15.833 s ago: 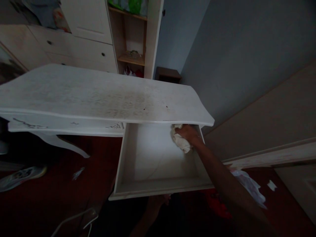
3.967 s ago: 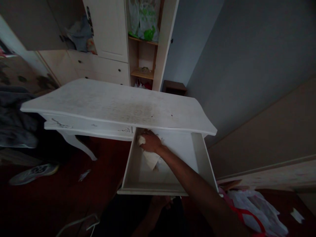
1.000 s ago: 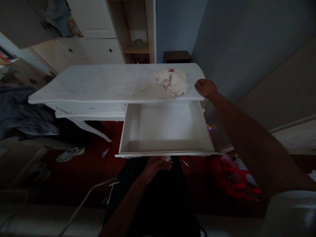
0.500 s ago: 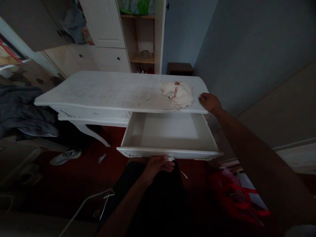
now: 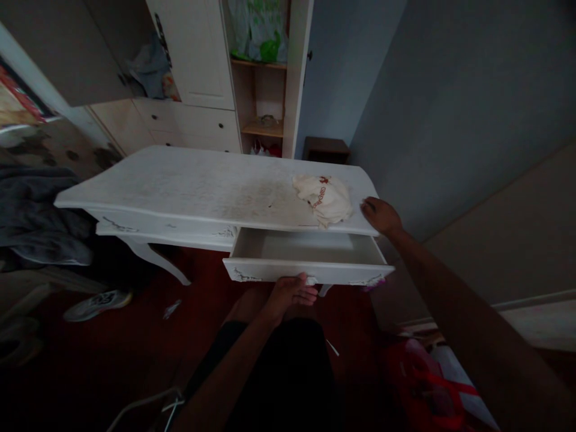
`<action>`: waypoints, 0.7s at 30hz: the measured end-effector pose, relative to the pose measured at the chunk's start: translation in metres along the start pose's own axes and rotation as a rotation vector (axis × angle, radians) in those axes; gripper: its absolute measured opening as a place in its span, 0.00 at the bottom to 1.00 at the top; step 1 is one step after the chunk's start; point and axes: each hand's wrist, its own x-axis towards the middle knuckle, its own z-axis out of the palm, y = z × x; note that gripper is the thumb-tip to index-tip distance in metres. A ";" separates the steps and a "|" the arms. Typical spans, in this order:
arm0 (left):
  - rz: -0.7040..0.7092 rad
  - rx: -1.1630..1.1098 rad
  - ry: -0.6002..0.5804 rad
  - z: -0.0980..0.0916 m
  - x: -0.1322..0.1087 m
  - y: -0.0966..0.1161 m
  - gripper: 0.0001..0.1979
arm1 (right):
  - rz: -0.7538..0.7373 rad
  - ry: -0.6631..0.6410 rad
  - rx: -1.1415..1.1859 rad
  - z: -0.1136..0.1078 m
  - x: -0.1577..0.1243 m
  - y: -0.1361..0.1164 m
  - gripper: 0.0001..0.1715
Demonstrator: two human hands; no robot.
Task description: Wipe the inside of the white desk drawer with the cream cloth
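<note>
A white drawer (image 5: 270, 272) stands partly pulled out of the white desk (image 5: 189, 180), with no objects visible inside. My left hand (image 5: 290, 295) is at the front of the drawer, closed around its white knob (image 5: 311, 280), thumb above and fingers below. My right hand (image 5: 381, 216) lies on the right end of the desktop, its fingers resting flat on the surface and holding nothing. Just left of it on the desktop is a crumpled cream cloth (image 5: 326, 200) with reddish-brown print.
Behind the desk stands a white cabinet (image 5: 198, 72) with open shelves holding plastic bags (image 5: 263, 36). Grey fabric (image 5: 40, 210) hangs at the left, above a sneaker (image 5: 98, 305) on the floor. A red bag (image 5: 418, 384) lies at lower right, near the wall.
The drawer has slid further into the desk, with my left hand still on its knob. My right hand keeps its place on the desktop. The view has tilted up slightly.
</note>
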 end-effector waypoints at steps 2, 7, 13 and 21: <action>-0.006 -0.015 0.022 -0.003 0.012 0.002 0.30 | 0.002 0.008 0.012 0.002 0.000 0.002 0.28; 0.011 -0.042 0.042 -0.010 0.044 0.016 0.31 | -0.002 0.018 0.027 0.006 0.000 0.006 0.28; 0.042 -0.037 0.093 -0.015 0.074 0.028 0.29 | -0.006 0.014 0.009 0.004 0.000 0.004 0.30; 0.037 -0.082 0.116 -0.017 0.094 0.025 0.23 | -0.039 0.033 0.011 0.007 0.000 0.007 0.30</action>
